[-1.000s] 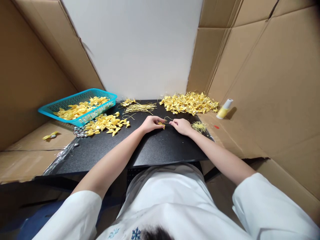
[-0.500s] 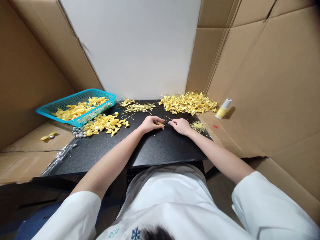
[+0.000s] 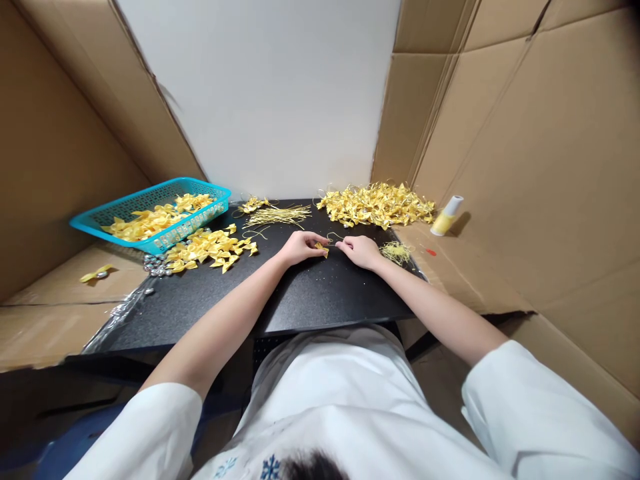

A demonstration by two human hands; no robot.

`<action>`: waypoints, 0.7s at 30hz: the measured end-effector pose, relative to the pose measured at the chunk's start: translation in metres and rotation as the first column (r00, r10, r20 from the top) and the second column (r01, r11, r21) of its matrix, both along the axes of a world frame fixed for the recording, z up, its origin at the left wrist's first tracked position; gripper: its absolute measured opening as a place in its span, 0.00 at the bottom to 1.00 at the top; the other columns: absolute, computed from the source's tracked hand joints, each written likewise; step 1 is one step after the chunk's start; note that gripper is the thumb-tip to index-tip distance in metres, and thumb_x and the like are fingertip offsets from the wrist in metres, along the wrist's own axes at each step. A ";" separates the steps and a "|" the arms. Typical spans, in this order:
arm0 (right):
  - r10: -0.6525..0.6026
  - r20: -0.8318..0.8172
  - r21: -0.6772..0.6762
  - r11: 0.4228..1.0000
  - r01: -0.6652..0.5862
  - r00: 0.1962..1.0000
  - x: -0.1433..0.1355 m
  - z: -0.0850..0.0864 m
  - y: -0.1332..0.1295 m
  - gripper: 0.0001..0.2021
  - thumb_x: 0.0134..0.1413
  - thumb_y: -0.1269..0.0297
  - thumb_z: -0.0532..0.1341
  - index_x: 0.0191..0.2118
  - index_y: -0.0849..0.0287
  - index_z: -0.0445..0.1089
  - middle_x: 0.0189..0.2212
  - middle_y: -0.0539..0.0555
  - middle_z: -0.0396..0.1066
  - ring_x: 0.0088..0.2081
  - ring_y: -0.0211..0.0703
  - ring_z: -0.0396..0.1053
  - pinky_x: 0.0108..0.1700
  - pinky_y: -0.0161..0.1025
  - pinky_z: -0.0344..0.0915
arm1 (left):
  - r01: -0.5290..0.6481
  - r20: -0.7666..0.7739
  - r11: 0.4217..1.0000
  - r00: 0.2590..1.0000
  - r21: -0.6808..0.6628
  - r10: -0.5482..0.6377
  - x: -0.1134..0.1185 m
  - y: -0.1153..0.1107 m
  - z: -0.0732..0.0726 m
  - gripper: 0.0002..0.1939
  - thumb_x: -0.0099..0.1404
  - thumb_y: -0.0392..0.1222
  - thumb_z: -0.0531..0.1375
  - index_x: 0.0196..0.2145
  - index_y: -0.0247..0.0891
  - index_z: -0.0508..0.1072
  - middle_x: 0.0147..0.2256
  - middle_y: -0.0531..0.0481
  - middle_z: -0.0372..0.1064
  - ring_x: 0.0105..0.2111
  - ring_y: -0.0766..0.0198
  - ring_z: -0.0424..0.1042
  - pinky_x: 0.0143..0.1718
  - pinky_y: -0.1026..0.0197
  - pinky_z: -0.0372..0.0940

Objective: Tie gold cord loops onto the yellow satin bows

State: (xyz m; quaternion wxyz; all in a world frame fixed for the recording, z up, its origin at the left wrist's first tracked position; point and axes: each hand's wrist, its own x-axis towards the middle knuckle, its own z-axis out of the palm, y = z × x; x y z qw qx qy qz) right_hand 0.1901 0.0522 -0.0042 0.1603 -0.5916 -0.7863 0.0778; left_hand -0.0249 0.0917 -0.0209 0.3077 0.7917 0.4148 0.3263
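Over the middle of the black table [image 3: 320, 303], my left hand [image 3: 301, 247] pinches a small yellow ribbon bow [image 3: 323, 250], mostly hidden by the fingers. Just to its right, my right hand [image 3: 363, 252] is closed on a thin gold cord [image 3: 335, 235], which arcs between the two hands. To the left lies a loose pile of yellow bows [image 3: 213, 248], with silvery beads [image 3: 157, 265] at its edge. Cut gold cords [image 3: 279, 215] lie in a bundle beyond my left hand. A tangle of thin yellow cord scraps [image 3: 397, 253] sits beside my right wrist.
A turquoise basket [image 3: 107, 230] of yellow bows stands at the left. Corded bows [image 3: 377, 205] are heaped at the back right. A white and yellow spool [image 3: 447, 217] stands on cardboard at the right. A single bow [image 3: 97, 273] lies far left. Cardboard walls [image 3: 545, 153] enclose the sides.
Almost nothing differs. Both hands keep their grips in the same place, and the view has shifted very slightly.
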 end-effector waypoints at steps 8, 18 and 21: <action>-0.005 0.011 0.002 1.000 0.005 1.000 0.001 -0.001 0.002 0.22 0.65 0.50 0.49 0.32 0.57 0.74 0.33 0.54 0.77 0.33 0.41 0.69 0.29 0.36 0.48 | 0.011 0.000 1.000 1.000 0.011 -0.011 0.000 0.000 0.001 0.24 0.48 0.49 0.69 0.41 0.33 0.81 0.31 0.45 0.78 0.22 0.69 0.65 0.25 0.66 0.60; -0.093 -0.113 0.126 0.986 0.107 0.989 0.016 0.010 -0.007 0.22 0.65 0.48 0.49 0.35 0.57 0.74 0.29 0.54 0.76 0.31 0.42 0.69 0.29 0.35 0.49 | -0.032 0.049 0.998 0.998 -0.062 0.035 0.000 -0.004 0.005 0.26 0.49 0.53 0.69 0.42 0.33 0.80 0.28 0.46 0.77 0.23 0.66 0.68 0.26 0.63 0.61; -0.163 -0.239 0.210 0.954 0.215 0.957 0.046 0.024 -0.017 0.24 0.65 0.47 0.47 0.40 0.58 0.74 0.32 0.55 0.77 0.31 0.43 0.70 0.30 0.35 0.53 | -0.046 0.169 0.996 0.984 -0.081 0.059 -0.002 -0.003 0.007 0.24 0.56 0.55 0.64 0.43 0.34 0.79 0.35 0.42 0.78 0.33 0.60 0.74 0.35 0.61 0.66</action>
